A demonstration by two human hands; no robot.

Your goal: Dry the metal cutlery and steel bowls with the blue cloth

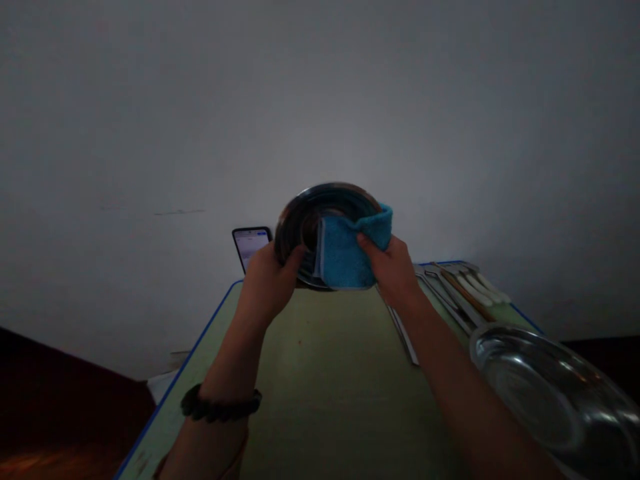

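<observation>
A shiny round metal bowl [330, 193] is held up above the far part of the table, its inside facing me. My left hand [270, 280] grips the bowl's left side, thumb over the rim and the other fingers hidden behind. On the right, my right hand [393, 267] pinches a folded blue cloth [347, 257] against the bowl, with the thumb on the cloth. The cloth covers the bowl's lower right part. Fingers behind the cloth are out of sight.
The pale green table [320, 373] has a blue edge and meets a grey wall. A phone [251, 247] leans upright behind my left hand. To the right lie several long-handled utensils [457, 293], and a large metal basin [540, 393] stands nearer.
</observation>
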